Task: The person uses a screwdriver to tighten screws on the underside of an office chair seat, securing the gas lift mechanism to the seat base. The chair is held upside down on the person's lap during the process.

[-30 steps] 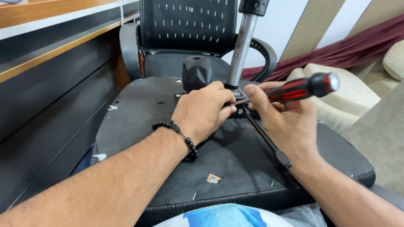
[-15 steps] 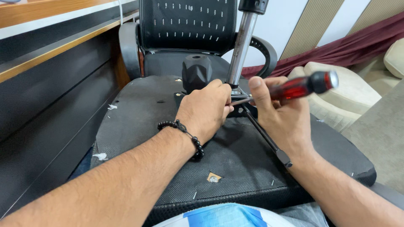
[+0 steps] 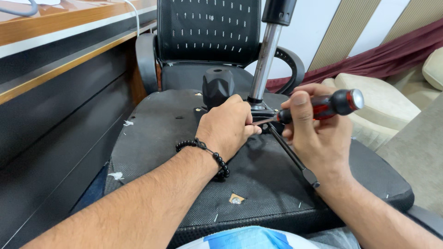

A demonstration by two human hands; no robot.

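Right hand [image 3: 318, 133] grips a red-and-black-handled screwdriver [image 3: 323, 107]; left hand [image 3: 228, 127] closed beside its shaft.

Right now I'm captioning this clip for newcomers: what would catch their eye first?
The red-and-black screwdriver in the right hand at centre right, its tip by the left hand. Next, the shiny gas-lift cylinder rising from the upturned chair seat, and the black knob beside it.

Office (wooden desk [image 3: 69, 27], mesh chair [image 3: 207, 32])
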